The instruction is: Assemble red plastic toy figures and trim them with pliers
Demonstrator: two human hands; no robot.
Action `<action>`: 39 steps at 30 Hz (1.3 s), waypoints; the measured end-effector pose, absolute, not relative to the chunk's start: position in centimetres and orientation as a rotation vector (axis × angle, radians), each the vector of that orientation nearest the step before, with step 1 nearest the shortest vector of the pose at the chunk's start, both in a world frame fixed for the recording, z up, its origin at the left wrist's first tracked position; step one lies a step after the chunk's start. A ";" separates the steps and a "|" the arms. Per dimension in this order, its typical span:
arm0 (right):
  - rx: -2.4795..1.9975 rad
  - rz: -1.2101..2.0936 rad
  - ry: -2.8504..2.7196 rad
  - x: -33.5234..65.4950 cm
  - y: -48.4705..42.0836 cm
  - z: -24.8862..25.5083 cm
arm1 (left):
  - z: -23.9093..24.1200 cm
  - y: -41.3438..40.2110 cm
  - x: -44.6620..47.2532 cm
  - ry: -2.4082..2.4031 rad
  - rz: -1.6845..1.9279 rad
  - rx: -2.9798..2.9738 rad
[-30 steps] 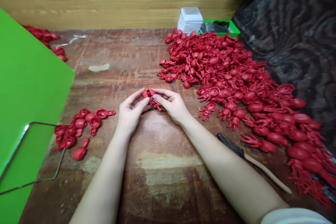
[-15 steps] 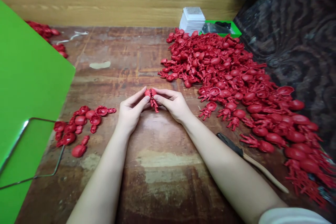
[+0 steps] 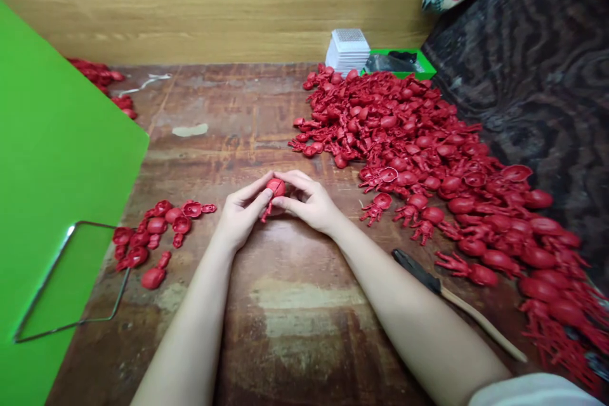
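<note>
Between the fingertips of both hands is a small red plastic figure [image 3: 276, 187], its rounded top facing up and thin limbs hanging below. A narrow dark seam crosses the round part. My left hand [image 3: 245, 209] pinches it from the left with thumb and fingers. From the right, my right hand [image 3: 309, 202] grips the same figure, its thumb at the lower side. To the left lies a small group of hollow red plastic pieces [image 3: 157, 226]. A large heap of red plastic parts with round shells and limbs [image 3: 390, 120] spreads over the right side.
A tool with a black and a tan handle [image 3: 419, 271] lies by my right forearm. White stacked cards [image 3: 347, 51] and a green tray [image 3: 425, 65] stand at the back. On the left are a green panel [image 3: 66, 158] and a bent metal wire frame [image 3: 47, 279].
The two red halves, parted by a gap half a second ago, now sit closer together with only a thin seam. The figure has turned slightly in my fingers. The view has tilted slightly.
</note>
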State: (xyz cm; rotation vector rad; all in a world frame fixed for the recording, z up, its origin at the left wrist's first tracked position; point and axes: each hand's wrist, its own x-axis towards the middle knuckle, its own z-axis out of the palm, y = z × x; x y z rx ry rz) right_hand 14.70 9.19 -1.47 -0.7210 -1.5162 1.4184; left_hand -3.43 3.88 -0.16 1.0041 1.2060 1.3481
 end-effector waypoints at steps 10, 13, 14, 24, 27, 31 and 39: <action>-0.826 1.273 -1.438 14.9 10.3 -1.8 | 0.6 3.7 -2.3 1.274 1.302 1.116; -0.806 1.187 -1.478 15.0 10.2 -0.9 | 0.7 3.5 -2.1 1.353 1.300 1.262; -0.813 1.140 -1.484 15.1 10.0 -0.6 | 0.7 3.4 -2.0 1.372 1.292 1.317; -1.056 0.828 -1.400 16.0 9.2 0.0 | 0.2 2.6 0.7 1.326 1.143 1.555; -1.100 0.825 -1.382 15.9 9.0 0.0 | 0.6 2.5 1.1 1.310 1.157 1.531; -1.130 0.840 -1.340 15.5 8.8 0.0 | 1.0 2.5 1.1 1.288 1.182 1.450; -1.058 0.778 -1.384 14.7 8.7 -0.1 | 0.4 3.1 -0.1 1.225 1.362 1.025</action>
